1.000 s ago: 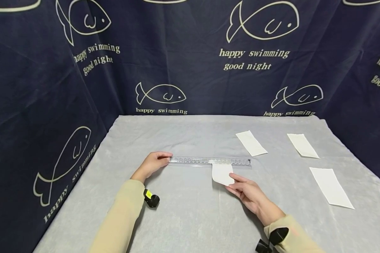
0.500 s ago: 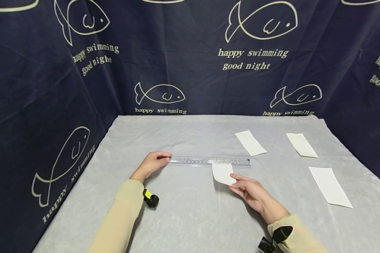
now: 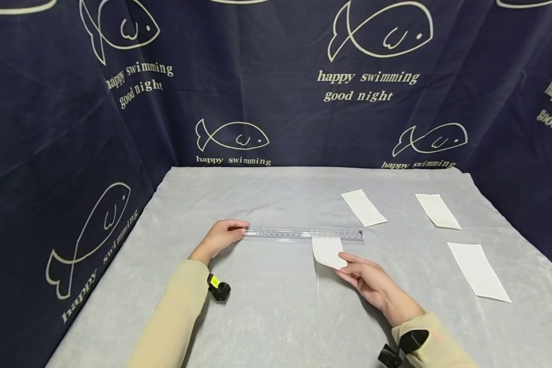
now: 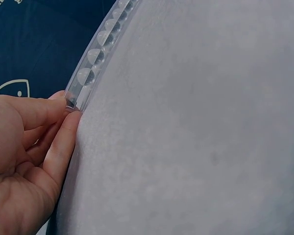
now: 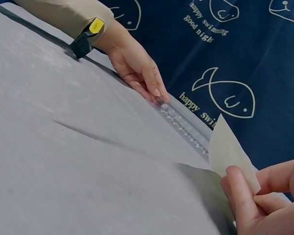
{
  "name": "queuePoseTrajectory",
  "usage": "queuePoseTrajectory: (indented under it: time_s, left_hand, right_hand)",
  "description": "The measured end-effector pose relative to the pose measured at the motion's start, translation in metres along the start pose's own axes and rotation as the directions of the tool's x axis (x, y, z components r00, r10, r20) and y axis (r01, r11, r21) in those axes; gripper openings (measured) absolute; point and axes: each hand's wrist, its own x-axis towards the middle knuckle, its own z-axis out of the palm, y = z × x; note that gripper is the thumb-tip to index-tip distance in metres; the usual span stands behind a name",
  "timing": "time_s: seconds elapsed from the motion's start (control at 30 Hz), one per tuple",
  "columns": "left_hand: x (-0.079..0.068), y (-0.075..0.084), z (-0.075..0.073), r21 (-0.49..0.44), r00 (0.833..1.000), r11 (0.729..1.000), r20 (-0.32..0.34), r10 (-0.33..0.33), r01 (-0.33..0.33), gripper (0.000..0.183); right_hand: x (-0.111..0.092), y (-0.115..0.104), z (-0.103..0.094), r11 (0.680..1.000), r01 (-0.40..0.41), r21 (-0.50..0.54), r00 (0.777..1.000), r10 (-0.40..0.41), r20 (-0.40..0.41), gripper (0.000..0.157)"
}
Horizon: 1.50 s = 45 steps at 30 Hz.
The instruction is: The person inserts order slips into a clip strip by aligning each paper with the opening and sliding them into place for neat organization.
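Observation:
My left hand [image 3: 217, 240] pinches the left end of a clear plastic ruler [image 3: 276, 233] with a row of round shapes along it. In the left wrist view, thumb and fingers meet at the ruler's end [image 4: 85, 76]. My right hand [image 3: 373, 285] holds a white slip of paper [image 3: 326, 251] by its lower right corner, between thumb and fingers. The slip's far edge meets the ruler's right half; whether it lies under or over the ruler I cannot tell. Seen from the right wrist, the paper [image 5: 228, 149] bends upward off the cloth.
Three more white paper slips lie flat to the right: one at the back [image 3: 364, 208], one at the far right [image 3: 438, 211], one nearer [image 3: 479, 272]. A grey cloth [image 3: 276, 317] covers the table. Dark blue curtains [image 3: 276, 92] with fish prints stand behind and at both sides.
My right hand has shifted slightly to the right, and the paper slip has slid a little rightward along the ruler with it. The left hand and ruler stay nearly in place.

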Motion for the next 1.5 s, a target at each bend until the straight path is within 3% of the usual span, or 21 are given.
queuePoseTrajectory:
  time_s: [1.5]
  left_hand:
    - [0.002, -0.001, 0.001, -0.062, 1.000, 0.998, 0.008, -0.010, 0.010, 0.027]
  right_hand:
    - [-0.006, -0.007, -0.026, 1.000, 0.010, 0.004, 1.000, -0.010, -0.001, 0.072]
